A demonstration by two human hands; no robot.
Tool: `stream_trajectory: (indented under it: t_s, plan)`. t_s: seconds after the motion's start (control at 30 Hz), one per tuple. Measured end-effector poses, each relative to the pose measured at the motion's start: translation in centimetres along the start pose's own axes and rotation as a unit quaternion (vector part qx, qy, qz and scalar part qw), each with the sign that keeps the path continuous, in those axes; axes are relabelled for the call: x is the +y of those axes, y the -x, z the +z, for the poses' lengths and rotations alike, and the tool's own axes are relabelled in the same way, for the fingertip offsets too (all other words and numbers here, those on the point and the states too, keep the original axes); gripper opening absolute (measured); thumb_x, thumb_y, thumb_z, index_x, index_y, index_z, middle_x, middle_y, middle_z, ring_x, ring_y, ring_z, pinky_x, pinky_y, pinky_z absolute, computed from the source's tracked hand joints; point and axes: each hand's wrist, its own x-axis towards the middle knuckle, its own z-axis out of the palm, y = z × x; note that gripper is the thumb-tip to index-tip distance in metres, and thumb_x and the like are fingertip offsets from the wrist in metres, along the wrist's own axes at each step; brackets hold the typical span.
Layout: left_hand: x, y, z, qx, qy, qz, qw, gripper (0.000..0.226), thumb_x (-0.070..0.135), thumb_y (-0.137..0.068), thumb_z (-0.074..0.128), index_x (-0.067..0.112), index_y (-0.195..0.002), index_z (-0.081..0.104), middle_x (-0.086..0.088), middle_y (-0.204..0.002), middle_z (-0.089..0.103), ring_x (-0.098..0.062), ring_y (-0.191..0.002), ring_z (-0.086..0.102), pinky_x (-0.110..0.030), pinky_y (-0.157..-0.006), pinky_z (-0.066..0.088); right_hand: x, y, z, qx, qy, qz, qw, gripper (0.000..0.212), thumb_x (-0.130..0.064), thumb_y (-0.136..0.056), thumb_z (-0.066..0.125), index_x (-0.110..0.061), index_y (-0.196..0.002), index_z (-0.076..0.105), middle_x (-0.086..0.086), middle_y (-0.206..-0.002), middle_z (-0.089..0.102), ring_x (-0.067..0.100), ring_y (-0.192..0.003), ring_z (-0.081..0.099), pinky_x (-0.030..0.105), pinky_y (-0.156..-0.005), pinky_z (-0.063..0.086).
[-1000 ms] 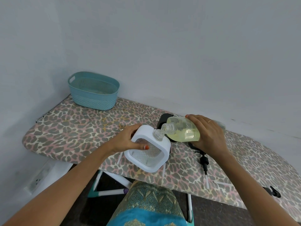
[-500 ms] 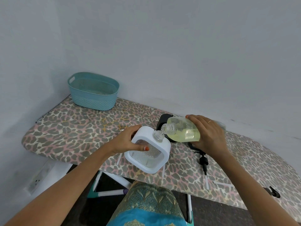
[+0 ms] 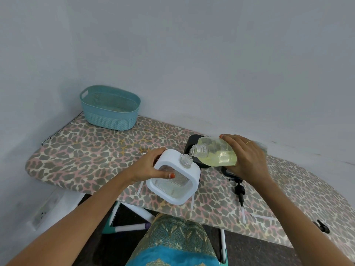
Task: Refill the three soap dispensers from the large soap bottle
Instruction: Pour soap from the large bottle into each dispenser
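Not much changes over the last second, and that's kind of the point. The large soap bottle (image 3: 217, 154) is tipped on its side just right of the white dispenser (image 3: 192, 173), with its mouth right over the dispenser's open neck, same as before. The dispenser sits maybe a hair lower than it did, and that's about it.

The right hand (image 3: 247, 160) is wrapped around the bottle's body with the fingers curled over the top. The left hand (image 3: 148, 166) grips the dispenser's left side, thumb pressed on the clear front, holding it tilted toward the bottle. I can't tell if the dispenser is resting on the ironing board (image 3: 86, 150) under it or lifted off.

To me that means the pour is locked in and just running. There looks to be a thin stream at the neck. The clear window looks mostly empty, so I'd say this fill is still early.

A black dispenser (image 3: 192, 140) sits right behind the white one, and a black pump (image 3: 239, 189) lies on the board to its right. The teal basket (image 3: 110, 108) is well off to its far left.
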Motion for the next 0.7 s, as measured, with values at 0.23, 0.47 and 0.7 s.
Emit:
stream_trajectory:
  t_s: [0.23, 0.47, 0.7]
  plan:
    - [0.13, -0.03, 0.08, 0.0, 0.016, 0.005, 1.0, 0.068, 0.065, -0.048, 0.076, 0.026, -0.101, 0.058, 0.008, -0.087, 0.066, -0.005, -0.081, 0.062, -0.017, -0.071, 0.05, 0.03, -0.02, -0.13, 0.004, 0.005, -0.004, 1.0, 0.082, -0.028, -0.046, 0.09, -0.012, -0.114, 0.048, 0.009, -0.103, 0.07, 0.027, -0.089, 0.068, 0.031, -0.068, 0.053]
    - [0.14, 0.16, 0.29, 0.002, 0.023, 0.002, 1.0, 0.066, 0.063, -0.048, 0.077, 0.028, -0.1, 0.058, 0.015, -0.086, 0.066, -0.003, -0.081, 0.062, -0.016, -0.072, 0.05, 0.1, -0.03, -0.19, 0.01, 0.008, -0.009, 1.0, 0.082, -0.025, -0.044, 0.09, -0.011, -0.113, 0.048, 0.009, -0.102, 0.07, 0.027, -0.086, 0.069, 0.029, -0.065, 0.052]
    - [-0.13, 0.12, 0.22, 0.006, 0.031, 0.001, 1.0, 0.074, 0.063, -0.047, 0.078, 0.023, -0.106, 0.058, -0.012, -0.099, 0.064, -0.011, -0.086, 0.062, -0.02, -0.075, 0.052, 0.2, -0.01, -0.2, 0.014, 0.01, -0.007, 1.0, 0.079, -0.025, -0.048, 0.09, -0.011, -0.113, 0.048, 0.009, -0.102, 0.07, 0.027, -0.087, 0.068, 0.029, -0.065, 0.052]
